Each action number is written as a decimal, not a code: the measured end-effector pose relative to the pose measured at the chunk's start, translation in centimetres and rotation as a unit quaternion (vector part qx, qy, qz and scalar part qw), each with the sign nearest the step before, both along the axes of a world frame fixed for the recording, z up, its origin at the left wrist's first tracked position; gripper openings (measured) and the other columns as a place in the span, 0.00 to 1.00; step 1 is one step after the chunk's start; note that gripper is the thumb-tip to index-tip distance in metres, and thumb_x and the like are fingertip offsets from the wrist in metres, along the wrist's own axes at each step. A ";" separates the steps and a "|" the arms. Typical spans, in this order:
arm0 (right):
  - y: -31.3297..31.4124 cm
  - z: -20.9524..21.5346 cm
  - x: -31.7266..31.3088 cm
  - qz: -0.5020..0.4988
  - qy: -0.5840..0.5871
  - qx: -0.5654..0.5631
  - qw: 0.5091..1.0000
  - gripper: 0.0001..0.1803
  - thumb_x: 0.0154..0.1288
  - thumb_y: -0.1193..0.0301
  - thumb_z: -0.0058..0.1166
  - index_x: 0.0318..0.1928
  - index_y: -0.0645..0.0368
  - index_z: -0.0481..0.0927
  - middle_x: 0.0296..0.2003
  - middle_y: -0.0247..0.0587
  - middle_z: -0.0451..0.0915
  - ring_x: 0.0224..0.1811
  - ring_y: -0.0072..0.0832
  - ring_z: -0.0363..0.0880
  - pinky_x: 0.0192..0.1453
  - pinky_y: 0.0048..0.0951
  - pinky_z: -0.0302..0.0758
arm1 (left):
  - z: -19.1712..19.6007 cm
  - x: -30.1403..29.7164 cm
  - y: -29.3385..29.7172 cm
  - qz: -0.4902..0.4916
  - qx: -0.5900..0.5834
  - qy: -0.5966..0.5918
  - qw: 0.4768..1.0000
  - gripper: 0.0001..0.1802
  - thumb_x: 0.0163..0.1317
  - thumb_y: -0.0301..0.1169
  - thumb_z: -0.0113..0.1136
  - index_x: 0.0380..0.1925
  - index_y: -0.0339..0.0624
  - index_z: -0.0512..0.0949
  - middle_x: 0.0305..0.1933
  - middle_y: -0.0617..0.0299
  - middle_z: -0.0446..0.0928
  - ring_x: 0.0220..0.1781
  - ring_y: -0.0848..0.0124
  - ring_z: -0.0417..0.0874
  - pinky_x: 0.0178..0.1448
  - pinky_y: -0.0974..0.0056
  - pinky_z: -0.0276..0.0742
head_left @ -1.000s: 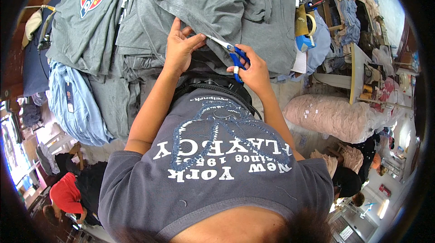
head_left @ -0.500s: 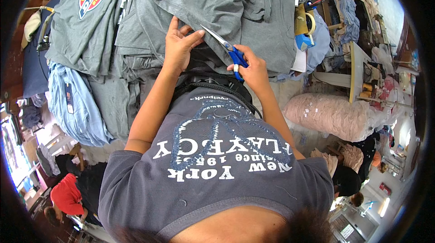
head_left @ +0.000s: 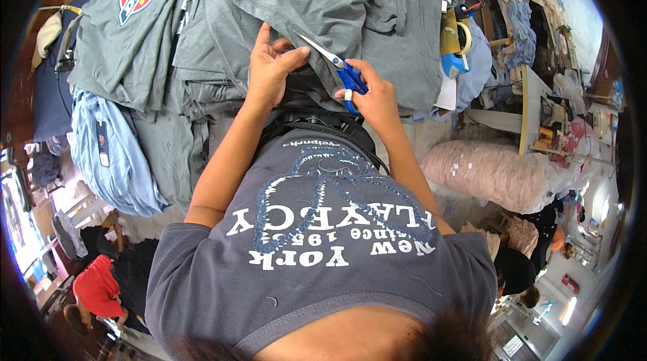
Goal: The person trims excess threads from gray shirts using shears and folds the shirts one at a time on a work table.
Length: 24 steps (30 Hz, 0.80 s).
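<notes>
A stack of grey T-shirts [head_left: 397, 44] lies before me, with a rumpled one on top. My left hand [head_left: 273, 68] rests at the near edge of the cloth, index finger stretched out and thumb apart. Closed around the blue handles of a pair of scissors [head_left: 350, 81], my right hand [head_left: 374, 95] is just right of the left one. The scissors' blades look nearly together, pointing up and left, with the tip close to my left thumb over the grey cloth.
A blue tape dispenser [head_left: 454, 63] stands right of the stack. Light blue shirts [head_left: 111, 152] hang at the left edge. A plastic-wrapped pink bundle [head_left: 482, 172] lies at right. A person in red [head_left: 98, 287] is at lower left, another in black [head_left: 515, 270] at lower right.
My left hand has shifted slightly right with the thumb. The scissors are tilted a little differently and sit slightly higher. The grey shirts have barely changed.
</notes>
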State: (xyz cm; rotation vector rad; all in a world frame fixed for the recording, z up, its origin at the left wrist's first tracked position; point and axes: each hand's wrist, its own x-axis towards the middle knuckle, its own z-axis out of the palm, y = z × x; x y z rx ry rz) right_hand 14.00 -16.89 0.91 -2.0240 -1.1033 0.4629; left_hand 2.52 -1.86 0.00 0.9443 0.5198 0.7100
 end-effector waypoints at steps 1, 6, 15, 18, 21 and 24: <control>-0.2 -0.2 0.0 -0.002 0.008 -0.006 1.000 0.30 0.38 0.64 0.66 0.45 0.52 0.69 0.28 0.45 0.76 0.29 0.36 0.77 0.33 0.33 0.71 | 0.0 0.0 0.2 0.013 -0.007 0.008 1.000 0.41 0.46 0.15 0.56 0.60 0.38 0.47 0.38 0.53 0.73 0.38 0.71 0.77 0.40 0.70 0.76; -0.2 0.1 -0.1 -0.015 0.021 -0.037 0.999 0.30 0.38 0.64 0.66 0.45 0.52 0.70 0.26 0.45 0.76 0.29 0.36 0.77 0.32 0.33 0.71 | -0.5 -0.1 0.9 0.047 -0.015 0.005 0.999 0.44 0.47 0.15 0.57 0.61 0.36 0.43 0.37 0.55 0.72 0.37 0.72 0.77 0.39 0.71 0.76; 1.4 0.5 -0.1 -0.005 -0.008 0.004 1.000 0.29 0.37 0.64 0.66 0.45 0.53 0.70 0.24 0.43 0.75 0.26 0.35 0.76 0.30 0.31 0.71 | -0.3 -0.1 0.8 0.017 -0.007 -0.011 1.000 0.45 0.46 0.16 0.58 0.61 0.36 0.42 0.40 0.55 0.72 0.36 0.73 0.77 0.38 0.71 0.76; 1.0 0.2 0.0 -0.004 -0.005 0.003 1.000 0.29 0.38 0.64 0.66 0.44 0.53 0.71 0.24 0.43 0.75 0.25 0.35 0.75 0.30 0.31 0.71 | -0.3 0.0 1.1 0.026 -0.023 -0.014 0.999 0.45 0.46 0.17 0.59 0.61 0.36 0.43 0.41 0.56 0.72 0.36 0.73 0.77 0.38 0.71 0.76; 0.8 0.3 -0.1 -0.015 0.013 -0.022 1.000 0.29 0.38 0.64 0.66 0.44 0.54 0.71 0.23 0.44 0.74 0.24 0.35 0.75 0.30 0.31 0.70 | -0.3 0.2 1.7 0.044 -0.042 -0.018 0.998 0.44 0.46 0.17 0.59 0.61 0.37 0.44 0.41 0.57 0.72 0.37 0.72 0.77 0.38 0.71 0.76; 0.8 0.0 -0.2 -0.023 0.001 0.000 1.000 0.29 0.38 0.65 0.66 0.44 0.54 0.71 0.22 0.44 0.74 0.23 0.35 0.75 0.29 0.30 0.70 | 0.3 0.3 1.7 0.024 -0.020 -0.006 0.999 0.42 0.46 0.17 0.59 0.60 0.40 0.48 0.41 0.57 0.73 0.39 0.72 0.77 0.38 0.71 0.75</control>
